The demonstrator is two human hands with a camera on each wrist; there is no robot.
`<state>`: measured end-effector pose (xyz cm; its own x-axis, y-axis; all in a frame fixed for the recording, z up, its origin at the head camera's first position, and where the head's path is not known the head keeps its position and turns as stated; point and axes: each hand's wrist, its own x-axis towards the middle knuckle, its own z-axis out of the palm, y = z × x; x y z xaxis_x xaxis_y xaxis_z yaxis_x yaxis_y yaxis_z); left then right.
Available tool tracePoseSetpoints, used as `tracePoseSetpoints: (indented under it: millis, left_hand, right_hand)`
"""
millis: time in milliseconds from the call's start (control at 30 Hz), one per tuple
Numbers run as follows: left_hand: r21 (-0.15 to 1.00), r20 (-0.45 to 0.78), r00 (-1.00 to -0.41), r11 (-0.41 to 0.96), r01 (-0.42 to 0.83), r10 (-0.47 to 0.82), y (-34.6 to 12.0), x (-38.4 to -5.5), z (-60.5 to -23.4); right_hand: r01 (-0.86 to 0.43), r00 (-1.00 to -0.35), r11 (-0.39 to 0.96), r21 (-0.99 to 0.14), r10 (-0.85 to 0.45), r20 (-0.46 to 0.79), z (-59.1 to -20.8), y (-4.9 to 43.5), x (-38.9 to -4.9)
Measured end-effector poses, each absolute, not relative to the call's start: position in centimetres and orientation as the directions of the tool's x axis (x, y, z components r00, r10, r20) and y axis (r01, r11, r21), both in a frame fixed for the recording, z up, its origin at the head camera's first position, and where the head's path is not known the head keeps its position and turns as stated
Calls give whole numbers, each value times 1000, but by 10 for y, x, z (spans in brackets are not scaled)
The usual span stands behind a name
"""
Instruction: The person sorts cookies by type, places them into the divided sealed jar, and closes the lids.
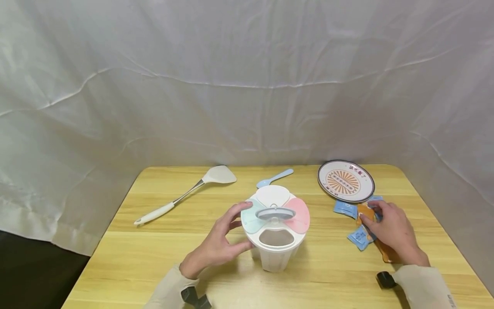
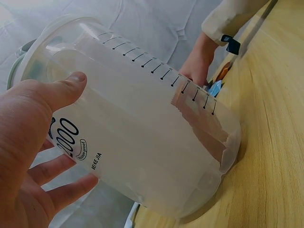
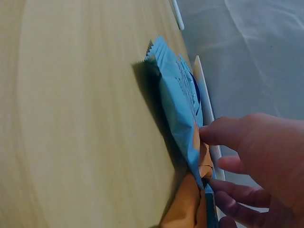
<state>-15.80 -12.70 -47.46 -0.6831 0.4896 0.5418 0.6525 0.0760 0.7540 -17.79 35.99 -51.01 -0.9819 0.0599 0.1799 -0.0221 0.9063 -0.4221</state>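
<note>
A translucent storage canister (image 1: pixel 275 259) stands upright on the table, with a lid (image 1: pixel 272 196) in white, mint and pink segments and one opening at its front. My left hand (image 1: pixel 220 242) grips its left side, thumb and fingers spread around the upper wall. Through the wall, in the left wrist view, a brownish-orange packet (image 2: pixel 202 126) shows near the bottom. At the right, my right hand (image 1: pixel 395 229) pinches an orange packet (image 1: pixel 363 211) within a small pile. Blue packets (image 1: pixel 359 238) lie around it, and the hand hides part of the pile.
Behind the pile sits a round plate (image 1: pixel 342 181) with an orange sunburst pattern. A light blue spoon (image 1: pixel 275 177) lies behind the canister. To the left is a spatula (image 1: pixel 181 197) with a white handle. Grey cloth (image 1: pixel 247 107) rises along the table's back and sides.
</note>
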Motion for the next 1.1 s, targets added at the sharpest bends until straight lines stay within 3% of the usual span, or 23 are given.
tracePoseSetpoints:
  millis: [267,1100]
  left_hand:
    - [771,518,-706,94,630,483,-127,-157,-472]
    - [791,491,-723,99,603,486,-127,-155,-471]
  right_hand:
    - [-5,-985,901,-434,70,156,-510,361,-181]
    - [5,-974,765,-644,150,170,-486,345,-168]
